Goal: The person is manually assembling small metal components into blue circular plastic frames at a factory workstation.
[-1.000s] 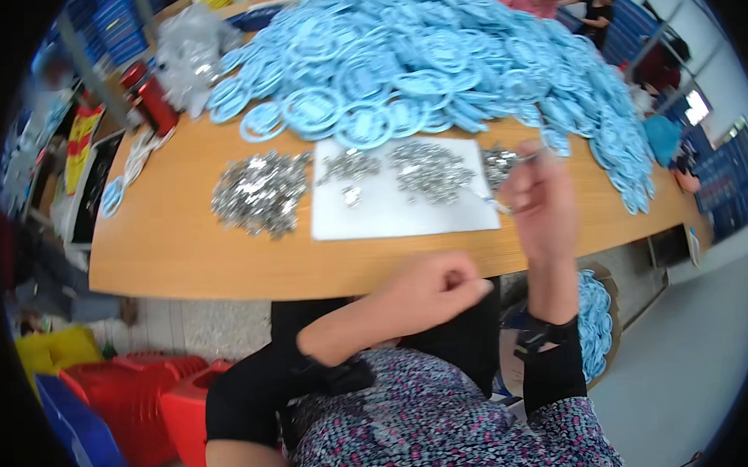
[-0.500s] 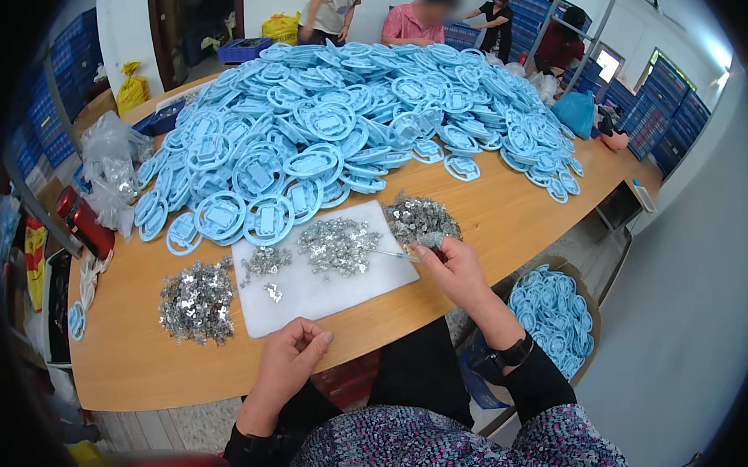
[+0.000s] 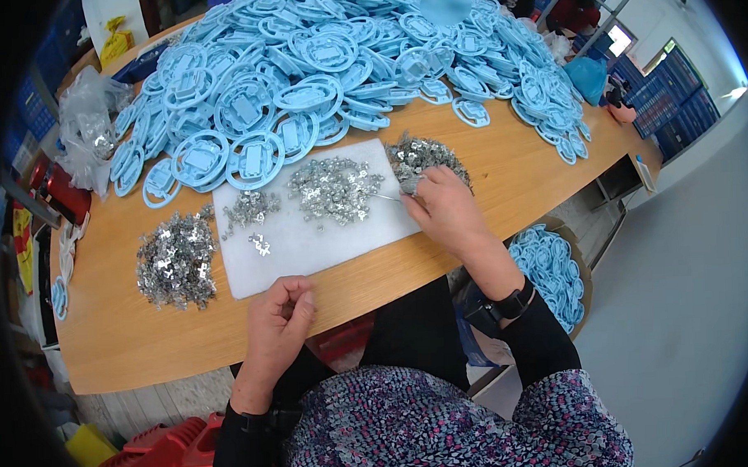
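Note:
My right hand (image 3: 449, 204) pinches a thin pointed metal tool (image 3: 383, 197), its tip at the right side of a heap of small silvery metal clips (image 3: 335, 190). A grey clump (image 3: 411, 184) shows at its fingertips; I cannot tell what it is. The heap lies on a white foam sheet (image 3: 325, 250). A smaller group of clips (image 3: 252, 208) and a few loose clips (image 3: 260, 244) lie left of it. Close to the table's front edge rests my left hand (image 3: 281, 319), fingers loosely curled, nothing visible in them.
Piles of metal clips flank the sheet at left (image 3: 177, 261) and right (image 3: 427, 156). Behind it rises a large heap of light blue plastic rings (image 3: 303, 79). A carton of blue parts (image 3: 548, 268) stands on the floor at right. A red flask (image 3: 59, 191) is far left.
The view has tilted lower, so the table things sit higher in the picture. My right hand has turned knuckles-up over the right pile's near edge. My left hand stays curled near the table edge.

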`<control>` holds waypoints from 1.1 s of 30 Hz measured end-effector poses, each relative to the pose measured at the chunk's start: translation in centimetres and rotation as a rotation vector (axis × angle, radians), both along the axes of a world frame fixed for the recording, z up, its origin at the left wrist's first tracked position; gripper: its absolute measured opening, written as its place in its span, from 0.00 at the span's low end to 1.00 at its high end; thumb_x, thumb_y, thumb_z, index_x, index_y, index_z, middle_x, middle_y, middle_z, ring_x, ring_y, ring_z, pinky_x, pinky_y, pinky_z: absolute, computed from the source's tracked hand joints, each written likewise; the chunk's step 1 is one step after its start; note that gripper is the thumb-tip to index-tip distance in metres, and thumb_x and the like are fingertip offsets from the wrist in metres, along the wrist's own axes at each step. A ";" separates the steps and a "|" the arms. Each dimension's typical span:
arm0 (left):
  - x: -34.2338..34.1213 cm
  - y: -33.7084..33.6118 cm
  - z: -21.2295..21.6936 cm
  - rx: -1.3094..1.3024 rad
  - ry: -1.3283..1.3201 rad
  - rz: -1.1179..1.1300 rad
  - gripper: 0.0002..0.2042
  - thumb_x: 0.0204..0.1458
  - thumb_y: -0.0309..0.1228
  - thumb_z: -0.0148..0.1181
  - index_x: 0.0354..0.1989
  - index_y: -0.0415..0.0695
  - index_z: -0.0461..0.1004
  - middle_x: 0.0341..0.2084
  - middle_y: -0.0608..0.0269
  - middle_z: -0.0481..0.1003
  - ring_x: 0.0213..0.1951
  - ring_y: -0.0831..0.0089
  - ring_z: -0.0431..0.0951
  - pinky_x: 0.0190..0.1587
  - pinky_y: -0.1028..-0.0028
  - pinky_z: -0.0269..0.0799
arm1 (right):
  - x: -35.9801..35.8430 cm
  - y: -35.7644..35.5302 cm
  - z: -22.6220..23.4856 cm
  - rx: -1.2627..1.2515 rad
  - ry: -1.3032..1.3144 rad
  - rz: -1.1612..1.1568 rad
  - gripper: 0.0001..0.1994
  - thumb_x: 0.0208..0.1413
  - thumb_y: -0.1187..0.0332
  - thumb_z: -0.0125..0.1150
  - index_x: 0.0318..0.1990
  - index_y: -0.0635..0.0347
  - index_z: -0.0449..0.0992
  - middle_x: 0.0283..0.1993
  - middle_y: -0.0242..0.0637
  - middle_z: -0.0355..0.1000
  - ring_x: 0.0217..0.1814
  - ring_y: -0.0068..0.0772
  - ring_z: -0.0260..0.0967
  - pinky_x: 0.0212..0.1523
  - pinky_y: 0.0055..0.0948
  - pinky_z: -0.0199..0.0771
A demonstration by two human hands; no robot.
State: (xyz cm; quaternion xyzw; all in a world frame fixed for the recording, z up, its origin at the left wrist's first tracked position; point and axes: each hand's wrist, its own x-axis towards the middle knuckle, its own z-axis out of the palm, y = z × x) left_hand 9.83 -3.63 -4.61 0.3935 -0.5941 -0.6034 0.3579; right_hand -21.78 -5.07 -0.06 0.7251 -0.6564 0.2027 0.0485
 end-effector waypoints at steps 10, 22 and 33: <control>0.2 0.2 0.2 -0.101 -0.057 0.007 0.06 0.62 0.24 0.58 0.44 0.37 0.76 0.28 0.71 0.76 0.28 0.89 0.71 0.30 0.84 0.68 | 0.9 -0.9 -0.2 0.070 0.204 0.047 0.06 0.52 0.67 0.63 0.31 0.58 0.77 0.36 0.37 0.74 0.46 0.45 0.70 0.51 0.44 0.68; -7.2 -6.1 6.7 -0.561 -0.551 -0.112 0.10 0.55 0.29 0.65 0.45 0.45 0.79 0.25 0.60 0.79 0.25 0.70 0.78 0.31 0.73 0.74 | 0.2 -0.8 0.5 0.146 -0.183 0.006 0.07 0.50 0.71 0.62 0.30 0.66 0.72 0.36 0.50 0.70 0.38 0.57 0.71 0.40 0.49 0.72; -12.1 -10.9 3.0 -0.820 -0.785 -0.138 0.07 0.53 0.32 0.61 0.36 0.47 0.83 0.30 0.56 0.81 0.36 0.56 0.81 0.40 0.58 0.75 | -1.2 1.0 0.6 0.062 -0.231 -0.012 0.07 0.52 0.69 0.60 0.31 0.64 0.72 0.34 0.47 0.70 0.36 0.57 0.71 0.38 0.48 0.72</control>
